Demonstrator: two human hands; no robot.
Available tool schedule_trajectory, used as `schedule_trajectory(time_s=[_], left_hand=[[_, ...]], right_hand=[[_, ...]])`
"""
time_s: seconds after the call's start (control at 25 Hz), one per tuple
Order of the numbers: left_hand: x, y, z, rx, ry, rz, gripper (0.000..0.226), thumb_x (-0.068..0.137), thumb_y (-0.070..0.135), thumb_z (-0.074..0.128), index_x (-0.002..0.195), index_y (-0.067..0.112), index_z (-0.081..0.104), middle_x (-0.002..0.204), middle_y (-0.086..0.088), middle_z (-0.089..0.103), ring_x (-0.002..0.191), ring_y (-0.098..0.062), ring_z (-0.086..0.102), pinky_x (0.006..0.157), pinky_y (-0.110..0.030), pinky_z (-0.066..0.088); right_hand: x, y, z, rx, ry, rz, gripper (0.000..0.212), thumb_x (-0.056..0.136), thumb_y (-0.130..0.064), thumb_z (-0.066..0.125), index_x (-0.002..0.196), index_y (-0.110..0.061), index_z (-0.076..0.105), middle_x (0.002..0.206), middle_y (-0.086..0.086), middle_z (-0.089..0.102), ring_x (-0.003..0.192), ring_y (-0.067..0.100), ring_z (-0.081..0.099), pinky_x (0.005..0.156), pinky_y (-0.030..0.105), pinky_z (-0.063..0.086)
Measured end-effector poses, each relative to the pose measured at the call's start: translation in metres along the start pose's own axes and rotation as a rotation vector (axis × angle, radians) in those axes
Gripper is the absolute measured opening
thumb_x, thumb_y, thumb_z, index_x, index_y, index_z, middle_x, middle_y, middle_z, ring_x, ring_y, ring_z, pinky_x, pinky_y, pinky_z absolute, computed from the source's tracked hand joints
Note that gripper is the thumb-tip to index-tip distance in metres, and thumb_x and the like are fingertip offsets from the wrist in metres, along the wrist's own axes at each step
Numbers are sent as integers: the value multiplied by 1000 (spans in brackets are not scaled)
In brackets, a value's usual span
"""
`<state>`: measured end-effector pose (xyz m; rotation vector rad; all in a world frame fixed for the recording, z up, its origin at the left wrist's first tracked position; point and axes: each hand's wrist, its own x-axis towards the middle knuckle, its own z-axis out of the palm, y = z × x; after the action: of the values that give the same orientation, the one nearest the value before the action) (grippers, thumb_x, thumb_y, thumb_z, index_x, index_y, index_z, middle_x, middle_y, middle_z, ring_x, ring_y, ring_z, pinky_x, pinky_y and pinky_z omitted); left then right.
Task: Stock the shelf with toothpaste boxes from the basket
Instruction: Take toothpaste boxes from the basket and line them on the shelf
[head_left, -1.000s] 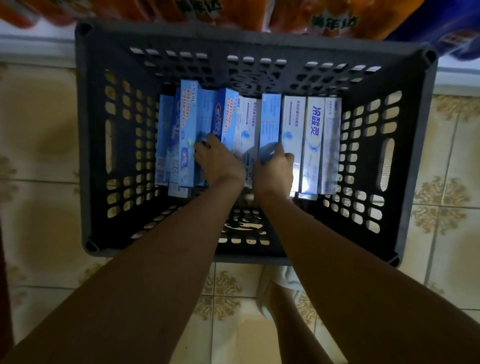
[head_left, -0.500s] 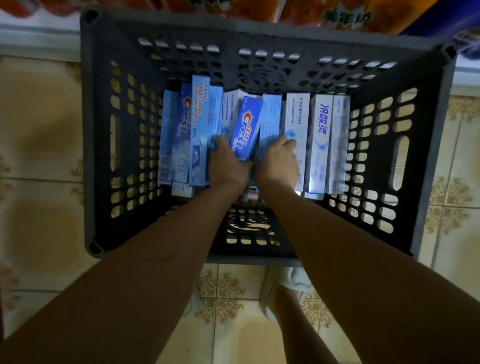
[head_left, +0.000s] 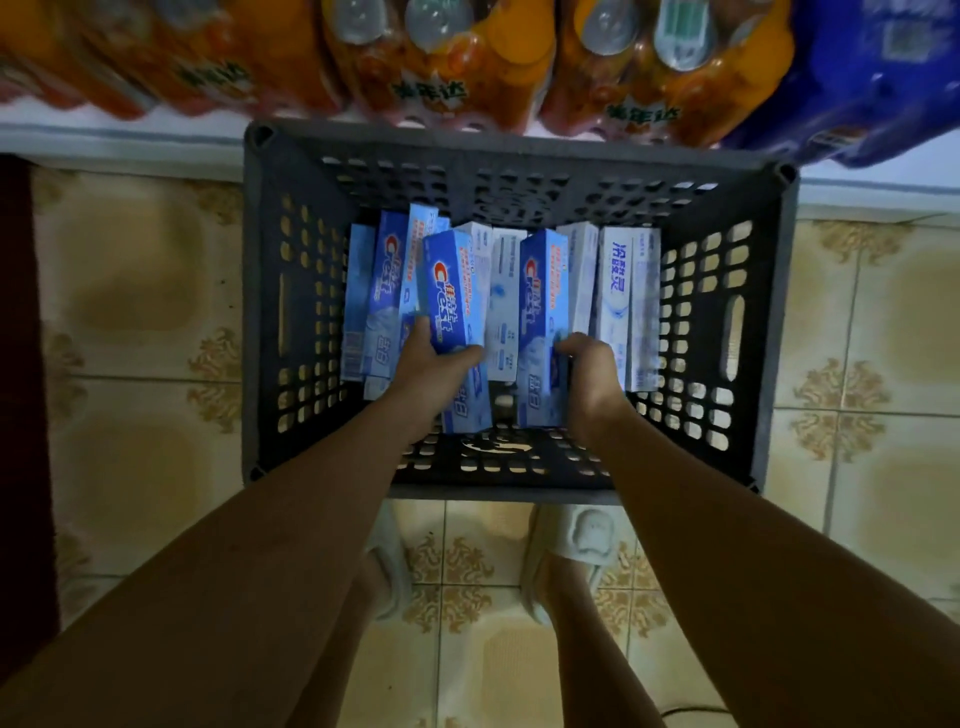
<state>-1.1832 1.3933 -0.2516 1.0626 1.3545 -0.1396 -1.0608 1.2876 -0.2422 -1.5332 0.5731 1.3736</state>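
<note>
— Both hands down in the dark basket: left hand wrapped round a blue Crest box, tilted up out of the row.

— And the right hand?

— Gripping a second Crest box. White boxes stand just beside it. Orange bottle packs sit beyond the basket.

Matt perforated plastic basket, glossy cardboard toothpaste boxes, glazed tile floor

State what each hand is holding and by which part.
Left hand grips a blue Crest box around its lower half. Right hand grips another blue Crest box around its lower half.
</note>
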Motion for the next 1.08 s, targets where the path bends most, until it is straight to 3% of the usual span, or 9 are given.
schedule_trajectory(time_s=[0.2,0.28,0.4,0.52,0.64,0.8,0.96,1.08], left_hand=[[-29,31,-5,-91,-75,-35,48,81,14,74,122,23,50,116,1,67,108,-22,64,97,-48,50],[-51,50,-8,-116,-97,-41,49,80,13,75,122,22,51,115,0,68,107,-22,64,96,-49,49],[-97,89,-19,-136,-107,-40,56,81,14,75,129,22,48,117,2,67,105,-17,65,84,-37,50],[-160,137,-40,-129,-113,6,66,79,20,79,133,21,43,117,0,67,105,-19,66,91,-41,51],[-238,187,-61,-239,-115,18,62,80,28,79,130,18,45,111,-8,71,97,-29,70,90,-50,54],[-344,253,-82,-368,-167,1,80,73,59,73,140,28,44,126,-6,66,107,-26,69,91,-48,55],[-418,313,-88,-514,-204,121,57,93,37,62,141,11,45,132,-16,62,115,-33,63,89,-49,55],[-463,355,-93,-564,-255,228,51,94,19,61,138,1,45,135,-23,56,116,-39,60,80,-50,58]], right_hand=[[-48,-31,-3,-17,-56,-55,49,97,-32,33,128,-3,59,108,18,70,96,34,67,91,51,52],[-75,-48,0,-31,-97,-52,56,100,-48,31,121,-8,64,105,15,73,92,29,71,87,45,56],[-126,-73,3,3,-120,-32,68,98,-64,22,107,-14,68,98,12,74,83,24,72,76,38,56],[-193,-103,11,37,-129,-38,73,94,-69,26,115,-12,67,120,21,67,109,38,64,98,51,50],[-284,-136,22,8,-161,-112,60,93,-60,45,128,-13,60,122,20,67,116,41,61,102,56,45],[-404,-180,31,-158,-172,-260,35,92,-43,63,116,-18,56,105,15,73,96,36,70,87,52,57],[-496,-220,47,-420,-287,-380,34,89,-38,69,115,-18,63,103,5,75,89,22,73,77,37,59],[-545,-249,56,-554,-351,-486,37,80,-29,80,112,-12,68,102,3,76,90,20,73,74,32,57]])
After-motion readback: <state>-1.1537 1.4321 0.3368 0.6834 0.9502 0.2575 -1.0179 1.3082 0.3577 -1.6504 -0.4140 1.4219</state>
